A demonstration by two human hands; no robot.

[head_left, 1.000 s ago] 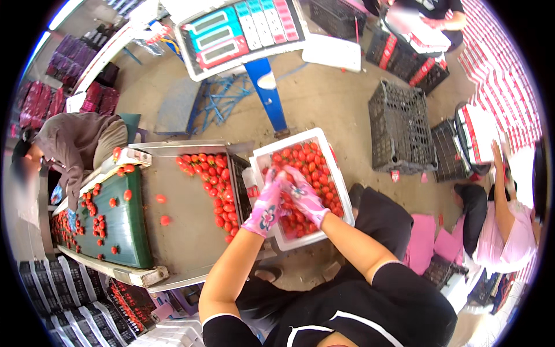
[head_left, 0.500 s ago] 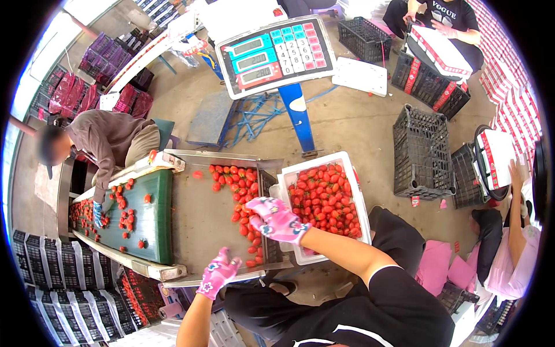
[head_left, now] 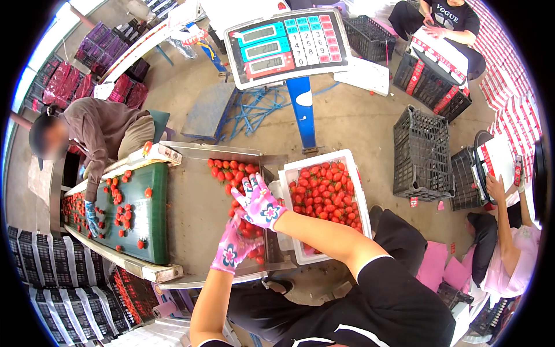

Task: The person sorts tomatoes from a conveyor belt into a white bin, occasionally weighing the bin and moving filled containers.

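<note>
Small red cherry tomatoes (head_left: 231, 169) lie along the right end of a metal tray (head_left: 193, 231). My right hand (head_left: 260, 203), in a pink flowered glove, is over them with its fingers spread and nothing visibly gripped. My left hand (head_left: 231, 247), gloved alike, reaches in beside it among the lower tomatoes; its fingers look stretched out, their tips partly covered by the right hand. Just right of the tray, a white foam box (head_left: 359, 199) is heaped with more tomatoes (head_left: 322, 191), beneath my right forearm.
A green conveyor belt (head_left: 151, 220) carrying tomatoes adjoins the tray's left; a co-worker's gloved hand (head_left: 91, 218) is over it. Beyond the box stands a scale display (head_left: 289, 46) on a blue post (head_left: 302, 113). Black crates (head_left: 425, 153) and other people are at right.
My left hand has moved up and right from the tray's near edge to the tomatoes. My right hand has shifted slightly up and left, its fingers spreading. The scale display appears farther right.
</note>
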